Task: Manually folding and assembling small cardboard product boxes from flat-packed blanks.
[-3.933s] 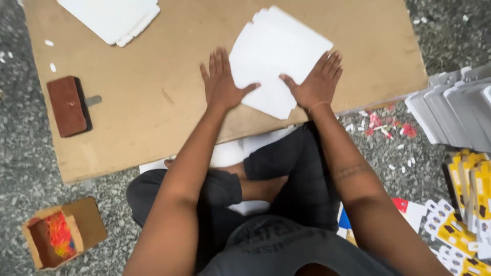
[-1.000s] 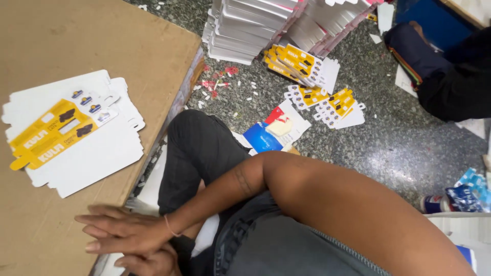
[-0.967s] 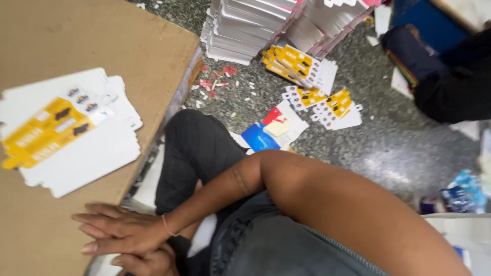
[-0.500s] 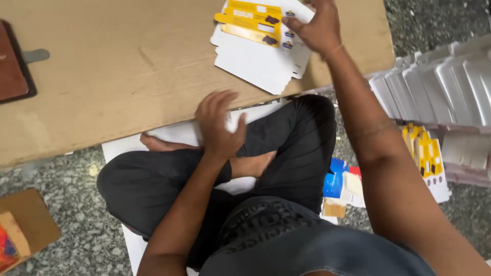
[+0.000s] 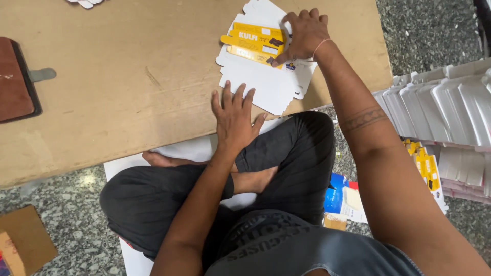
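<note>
On the far left of the brown board [image 5: 128, 97], a dark reddish-brown block with a grey metal tab [image 5: 18, 79] lies flat, touching nothing else. Below it, on the speckled stone floor [image 5: 66, 220], the corner of an open cardboard box [image 5: 23, 245] shows; its contents are cut off by the frame's edge and cannot be told.

Moving right, the person sits cross-legged on a white sheet [image 5: 189, 151], knees tucked against the board's near edge. The left hand [image 5: 234, 115] lies flat with fingers spread, gripping nothing, its fingertips touching the lower edge of a small stack of flat white die-cut carton blanks [image 5: 266, 84]. On top of that stack lies one yellow printed carton blank [image 5: 255, 43], unfolded. The right hand [image 5: 305, 33] presses down on the yellow blank's right end, fingers curled and bearing on it rather than clasping it.

Judging from this, the yellow blank has just been laid on the stack and no folding has begun.

Further right, beside the person's knee, a long leaning row of white blanks [image 5: 440, 107] stands on the floor, with more yellow blanks [image 5: 427, 168] lying below it.
</note>
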